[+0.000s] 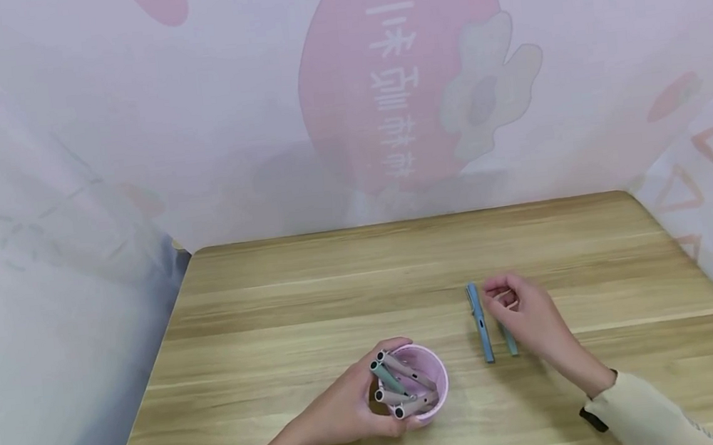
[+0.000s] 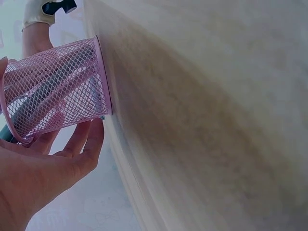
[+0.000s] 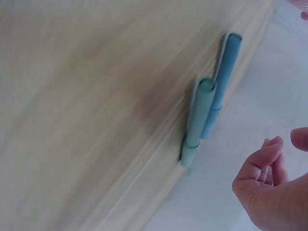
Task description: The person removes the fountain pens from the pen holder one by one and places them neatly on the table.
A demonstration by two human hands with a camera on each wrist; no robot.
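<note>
Wooden table: left hand grips the pink cup of pens; right hand, fingers loosely curled and empty, hovers over two blue pens, likely next to pinch one.

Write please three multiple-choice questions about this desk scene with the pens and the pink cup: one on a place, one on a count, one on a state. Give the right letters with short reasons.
1. Where do the loose pens lie, seen from the person?
A. right of the pink mesh pen cup
B. inside the cup
C. left of the cup

2. How many pens lie on the wooden table outside the cup?
A. one
B. two
C. four

3. What is the left hand doing?
A. lying flat on the table
B. holding a pen
C. holding the cup's side

Answers:
1 A: the blue pen and green pen lie right of the pink mesh pen cup.
2 B: the right wrist view shows two side by side on the wooden table, near the right hand.
3 C: the left hand curls around the cup.
</note>
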